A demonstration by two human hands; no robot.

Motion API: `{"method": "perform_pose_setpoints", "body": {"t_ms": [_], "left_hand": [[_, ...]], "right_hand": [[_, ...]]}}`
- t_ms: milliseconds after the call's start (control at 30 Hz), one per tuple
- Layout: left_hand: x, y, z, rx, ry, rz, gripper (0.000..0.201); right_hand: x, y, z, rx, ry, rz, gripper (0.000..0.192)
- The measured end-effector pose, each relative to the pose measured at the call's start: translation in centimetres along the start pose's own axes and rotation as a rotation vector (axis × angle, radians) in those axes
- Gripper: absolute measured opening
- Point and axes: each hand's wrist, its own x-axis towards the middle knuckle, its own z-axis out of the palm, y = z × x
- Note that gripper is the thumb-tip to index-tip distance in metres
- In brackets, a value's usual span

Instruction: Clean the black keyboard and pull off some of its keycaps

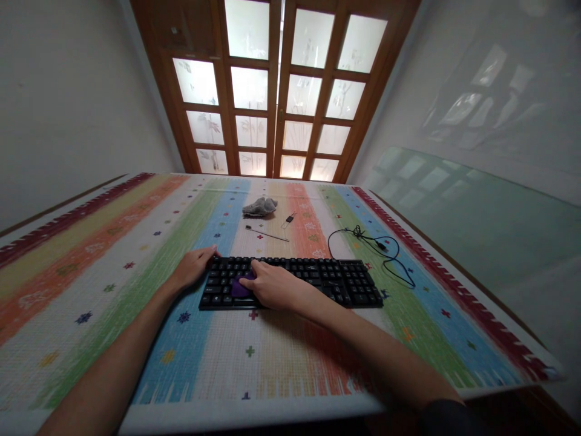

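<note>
A black keyboard (318, 281) lies flat across the tablecloth in front of me. At its upper left corner, my left hand (194, 266) grips the edge with thumb and fingers. My right hand (272, 284) is closed on a soft purple lump (241, 286) and presses it onto the left part of the keys. Some of the keys under that hand are hidden. From the keyboard's back right side runs a black cable (397, 239), loosely coiled on the cloth with its plug showing.
Beyond the keyboard lie a crumpled grey cloth (260, 207), a thin-handled brush (267, 234) and a small black tool with wire loops (290, 219). A striped tablecloth (149, 290) covers the table. Glazed wooden doors (276, 91) stand behind it, with walls on both sides.
</note>
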Motion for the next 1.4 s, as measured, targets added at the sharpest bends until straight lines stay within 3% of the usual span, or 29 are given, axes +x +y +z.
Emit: {"method": "perform_pose_setpoints", "body": {"t_ms": [867, 1133, 1400], "left_hand": [[0.0, -0.1, 0.1, -0.002, -0.003, 0.006, 0.061], [0.0, 0.0, 0.0, 0.000, -0.009, 0.008, 0.060], [-0.1, 0.3, 0.0, 0.006, -0.005, 0.003, 0.060]], "right_hand": [[-0.4, 0.0, 0.4, -0.034, -0.029, 0.040, 0.030], [-0.9, 0.2, -0.9, -0.045, -0.068, 0.060, 0.030], [-1.7, 0.4, 0.3, -0.065, -0.039, 0.050, 0.034]]}}
